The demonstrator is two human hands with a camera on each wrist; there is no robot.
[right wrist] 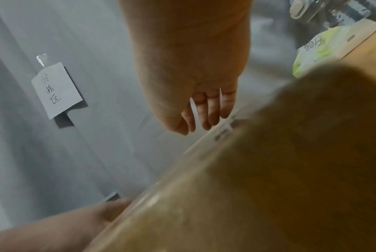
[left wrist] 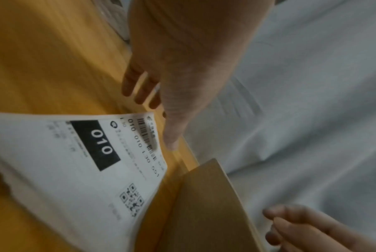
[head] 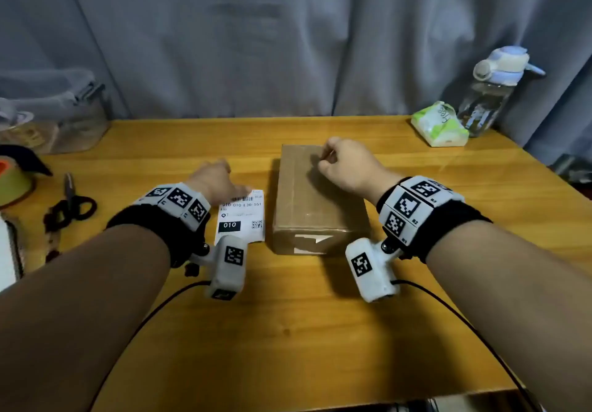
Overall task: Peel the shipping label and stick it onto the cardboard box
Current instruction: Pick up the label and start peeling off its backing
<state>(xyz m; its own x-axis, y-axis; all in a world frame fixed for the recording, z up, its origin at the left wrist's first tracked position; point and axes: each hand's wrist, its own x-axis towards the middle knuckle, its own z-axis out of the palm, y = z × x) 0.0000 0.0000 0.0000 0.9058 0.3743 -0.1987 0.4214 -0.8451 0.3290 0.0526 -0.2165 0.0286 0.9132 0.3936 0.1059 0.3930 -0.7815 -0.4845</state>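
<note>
- At the far left edge of the wooden table [head: 288,331] I see a clear plastic container [head: 61,113], with a roll of tape [head: 12,181] nearer to me below it.
- Just right of the tape, black-handled scissors [head: 69,203] lie flat on the wood.
- My left hand [head: 217,181] hovers over the far end of the shipping label [head: 242,219]; from the left wrist view the fingers [left wrist: 139,88] hang loosely, slightly apart, and the thumb tip points down at the label's barcode edge. I cannot tell whether it touches the paper. It holds nothing.
- That label lies flat on the table, printed side up, a black "010" block on it, just beside the left side of the cardboard box [head: 315,200] with a narrow strip of wood between them.
- Centre right, the box sits on the table, long side running away from me, with a torn white patch on its near face.
- My right hand [head: 346,165] is above the far part of the box top, fingers curled loosely inward in the head view; the right wrist view shows the fingers [right wrist: 208,109] hanging down side by side, gripping nothing. I cannot tell whether it touches the box.
- At the far right, a green and white tissue pack [head: 440,125] lies beside a clear water bottle [head: 493,91], both against the grey curtain [head: 288,33].
</note>
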